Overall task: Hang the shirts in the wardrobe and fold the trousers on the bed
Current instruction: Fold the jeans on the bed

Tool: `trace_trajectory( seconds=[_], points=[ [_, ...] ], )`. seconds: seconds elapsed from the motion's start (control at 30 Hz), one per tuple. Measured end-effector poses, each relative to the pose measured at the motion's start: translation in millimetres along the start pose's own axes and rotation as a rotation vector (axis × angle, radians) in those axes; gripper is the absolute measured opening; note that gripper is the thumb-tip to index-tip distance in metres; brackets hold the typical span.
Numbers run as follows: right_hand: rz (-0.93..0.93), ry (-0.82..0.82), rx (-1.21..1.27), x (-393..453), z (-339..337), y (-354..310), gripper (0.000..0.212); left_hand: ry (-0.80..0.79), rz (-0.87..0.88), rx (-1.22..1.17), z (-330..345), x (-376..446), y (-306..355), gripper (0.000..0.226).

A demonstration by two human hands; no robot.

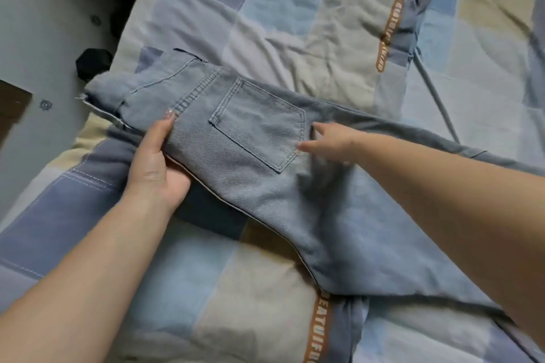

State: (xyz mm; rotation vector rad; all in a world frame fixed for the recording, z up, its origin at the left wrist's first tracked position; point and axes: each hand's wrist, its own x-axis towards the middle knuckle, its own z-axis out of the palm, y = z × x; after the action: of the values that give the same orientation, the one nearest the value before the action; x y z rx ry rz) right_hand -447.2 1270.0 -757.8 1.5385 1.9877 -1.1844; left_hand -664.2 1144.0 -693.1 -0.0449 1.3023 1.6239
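Light blue jeans (259, 138) lie across the bed, waistband to the left, back pocket facing up, legs running off to the right. My left hand (159, 165) grips the near edge of the jeans by the waist, thumb on top and fingers tucked under the cloth. My right hand (327, 141) rests on the denim just right of the back pocket with its fingers spread and straight. No shirts or wardrobe are in view.
The bed is covered with a patchwork quilt (295, 15) in blue, grey and beige with orange lettered strips. Grey floor (44, 38) shows at the left with a dark object (93, 63) beside the bed edge. A thin grey cord (436, 97) crosses the quilt at right.
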Motion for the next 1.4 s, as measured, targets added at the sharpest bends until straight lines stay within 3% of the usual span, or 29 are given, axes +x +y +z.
trace_trajectory(
  seconds=[0.1,0.17,0.3,0.4,0.43,0.53,0.6,0.67,0.8,0.87,0.97,1.13,1.4],
  points=[
    [-0.050,0.075,0.586,-30,-18,-9,0.062,-0.170,0.088,0.105,42,-35,5,0.026],
    [-0.029,-0.004,0.975,-51,-35,-7,0.047,-0.313,0.172,0.286,71,-59,0,0.020],
    [-0.024,-0.104,1.461,-88,-79,28,0.061,-0.511,0.297,0.833,123,-104,-33,0.034],
    [-0.298,-0.416,1.795,-125,-109,80,0.082,-0.727,0.542,1.148,162,-137,-78,0.034],
    [-0.324,-0.448,1.847,-138,-116,100,0.088,-0.780,0.602,1.204,173,-148,-97,0.039],
    [-0.175,-0.127,1.714,-166,-125,158,0.072,-0.843,0.611,1.399,196,-176,-155,0.064],
    [-0.070,-0.110,1.611,-188,-127,202,0.067,-0.926,0.601,1.531,206,-193,-193,0.074],
    [0.073,-0.082,1.400,-204,-124,237,0.049,-1.013,0.659,1.617,214,-210,-233,0.075],
    [0.227,0.225,0.963,-223,-108,304,0.020,-1.092,0.694,1.709,228,-250,-307,0.078],
    [0.229,0.281,1.006,-235,-98,335,0.013,-1.092,0.694,1.694,228,-265,-340,0.080],
    [0.232,0.329,1.187,-255,-84,387,0.019,-1.116,0.701,1.687,233,-283,-384,0.080],
    [0.202,0.427,1.235,-284,-80,478,0.018,-1.196,0.749,1.670,264,-315,-453,0.085],
    [0.220,0.494,1.272,-331,-97,599,0.015,-1.274,0.766,1.628,329,-373,-534,0.068]
  ],
)
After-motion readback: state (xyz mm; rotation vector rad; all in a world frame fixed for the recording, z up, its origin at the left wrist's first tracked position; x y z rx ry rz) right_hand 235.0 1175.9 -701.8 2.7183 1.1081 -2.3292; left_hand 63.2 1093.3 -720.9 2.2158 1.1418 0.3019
